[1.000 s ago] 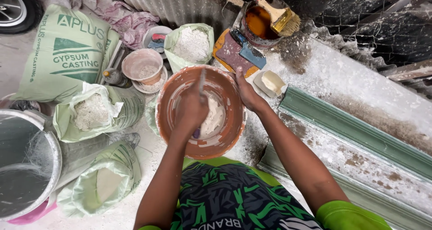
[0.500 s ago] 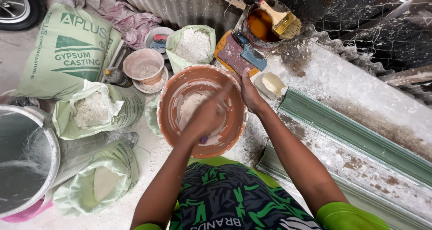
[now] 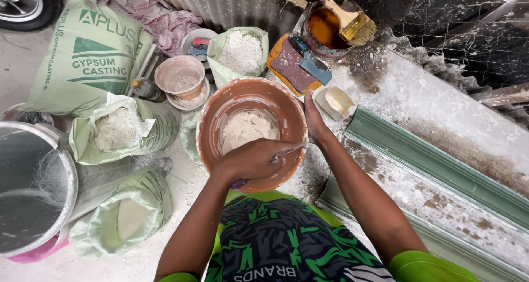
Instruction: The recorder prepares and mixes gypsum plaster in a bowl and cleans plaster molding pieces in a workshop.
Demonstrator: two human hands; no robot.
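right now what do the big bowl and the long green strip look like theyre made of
Bowl: probably flexible plastic or rubber, matte terracotta-orange, smeared with dried white paste. Green strip: a ridged moulding form, perhaps fibreglass or plastic; smooth, slightly glossy, dusted white. The left hand stirs inside the bowl; the right hand grips its rim.

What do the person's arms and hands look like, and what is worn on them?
Both arms are bare from short bright green sleeves down. The left hand and right hand wear no gloves, and no rings or watch show. The shirt front is black with green zigzag patterning.
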